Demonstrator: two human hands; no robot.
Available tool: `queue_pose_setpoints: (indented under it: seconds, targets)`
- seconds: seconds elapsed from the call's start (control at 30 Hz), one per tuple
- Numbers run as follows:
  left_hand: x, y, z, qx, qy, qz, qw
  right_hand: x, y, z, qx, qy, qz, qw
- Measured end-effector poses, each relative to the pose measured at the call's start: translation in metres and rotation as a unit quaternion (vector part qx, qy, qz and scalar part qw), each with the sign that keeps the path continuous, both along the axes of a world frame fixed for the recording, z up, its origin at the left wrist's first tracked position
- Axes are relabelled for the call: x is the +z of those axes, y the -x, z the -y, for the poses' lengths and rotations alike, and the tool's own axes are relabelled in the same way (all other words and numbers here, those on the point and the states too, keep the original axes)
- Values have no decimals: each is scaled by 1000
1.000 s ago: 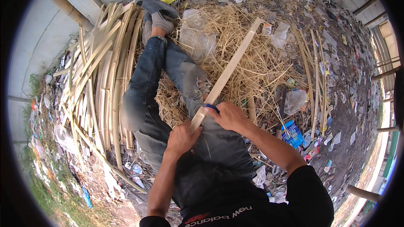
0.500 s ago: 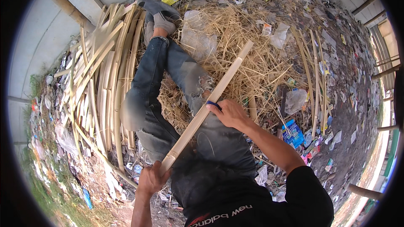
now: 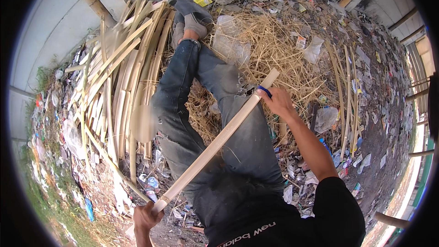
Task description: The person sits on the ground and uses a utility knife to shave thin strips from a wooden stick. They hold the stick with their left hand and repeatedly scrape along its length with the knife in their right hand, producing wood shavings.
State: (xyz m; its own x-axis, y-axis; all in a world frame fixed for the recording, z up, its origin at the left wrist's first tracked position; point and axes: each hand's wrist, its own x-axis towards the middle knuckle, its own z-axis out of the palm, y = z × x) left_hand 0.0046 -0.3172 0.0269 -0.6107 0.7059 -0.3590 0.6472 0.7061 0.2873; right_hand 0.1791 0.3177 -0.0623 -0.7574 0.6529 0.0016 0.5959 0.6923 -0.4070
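A long, pale split bamboo strip [image 3: 208,152] runs diagonally across my thighs, from lower left to upper right. My left hand [image 3: 147,217] is closed around its near end. Close to the far end, my right hand [image 3: 278,101] grips the strip with thumb and fingers. A small dark-blue curved thing [image 3: 264,92] sits at the right thumb and fingers, against the strip; whether it is a tool or a wrap, I cannot tell. My legs in worn jeans [image 3: 176,87] stretch out beneath the strip.
A heap of bamboo strips [image 3: 121,96] lies left of my legs. Straw-like shavings [image 3: 283,50] cover the ground ahead. Several more strips [image 3: 346,96] lie at right amid scattered litter. A pale wall [image 3: 55,32] with bamboo posts stands beyond the heap.
My right hand has moved away and to the right, closer to the strip's far end. My left hand has drawn down and left, bringing the strip with it.
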Motion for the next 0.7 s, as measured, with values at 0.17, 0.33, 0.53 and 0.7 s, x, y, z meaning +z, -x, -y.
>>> queue_pose_setpoints:
  seconds: [0.17, 0.33, 0.53, 0.7]
  targets:
    - [-33, -5, -12, -31, -24, -29, 999, 13, -18, -6, 84, 111, 24, 990]
    - [-47, 8, -40, -77, -41, -48, 995, 37, -34, -5, 154, 160, 9, 975]
    - [-50, 20, -57, -86, -63, -31, 994, 38, -26, -8, 26, 64, -106, 992]
    - [-46, 29, -80, -122, -74, -44, 989, 36, -3, -1, -84, 41, -121, 988]
